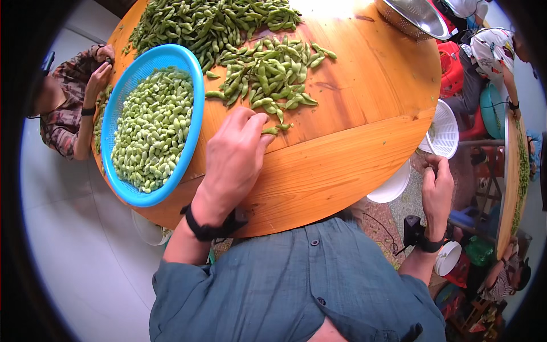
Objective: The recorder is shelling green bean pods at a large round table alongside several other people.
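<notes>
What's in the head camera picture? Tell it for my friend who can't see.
A person's left hand touches a green pod on a round wooden table, beside a blue basket of shelled beans. More pods lie heaped beyond; the right hand is past the table's edge.

The left hand is touching a pod. The right hand is hovering beyond the table's right edge.
</notes>
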Available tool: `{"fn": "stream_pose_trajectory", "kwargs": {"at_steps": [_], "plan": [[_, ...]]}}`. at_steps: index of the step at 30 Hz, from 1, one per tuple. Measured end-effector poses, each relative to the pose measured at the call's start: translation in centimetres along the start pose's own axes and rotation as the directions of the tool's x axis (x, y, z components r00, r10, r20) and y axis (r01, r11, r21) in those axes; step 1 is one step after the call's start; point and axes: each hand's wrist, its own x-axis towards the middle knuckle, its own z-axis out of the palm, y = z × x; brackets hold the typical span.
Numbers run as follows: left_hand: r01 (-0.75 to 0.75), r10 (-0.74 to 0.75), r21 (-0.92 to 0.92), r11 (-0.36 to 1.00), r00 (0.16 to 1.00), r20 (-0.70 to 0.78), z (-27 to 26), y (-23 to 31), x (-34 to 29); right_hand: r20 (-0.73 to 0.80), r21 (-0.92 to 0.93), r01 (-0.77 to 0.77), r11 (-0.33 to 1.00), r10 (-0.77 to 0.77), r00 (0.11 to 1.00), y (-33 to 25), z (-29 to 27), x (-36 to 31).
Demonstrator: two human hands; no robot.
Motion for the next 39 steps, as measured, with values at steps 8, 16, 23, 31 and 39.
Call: {"fn": "stream_pose_trajectory", "kwargs": {"at_steps": [8,16,23,31,39], "plan": [[-0.034,0.054,-0.181,0.983,0.993,0.104,2.4,0.6,-0.4,0.2,0.561,0.024,0.828,-0.163,0.966,-7.6,3.0,0.1],[-0.022,0.024,-0.092,0.996,0.999,0.027,3.2,-0.3,1.3,0.213,0.633,0.296,0.715,-0.529,0.822,-12.3,7.6,0.2],[0.116,-0.111,-0.418,0.901,0.993,0.036,2.6,-0.2,1.1,0.186,0.639,0.3,0.709,-0.52,0.834,-14.7,9.3,0.3],[0.518,-0.294,-0.832,0.197,0.841,0.454,1.9,1.6,-0.5,0.139,0.65,0.339,0.68,-0.546,0.826,-15.8,9.9,0.2],[0.49,-0.334,-0.763,0.421,0.866,0.372,2.1,2.1,-0.9,0.148,0.616,0.357,0.702,-0.548,0.823,-15.8,10.0,0.3]]}}
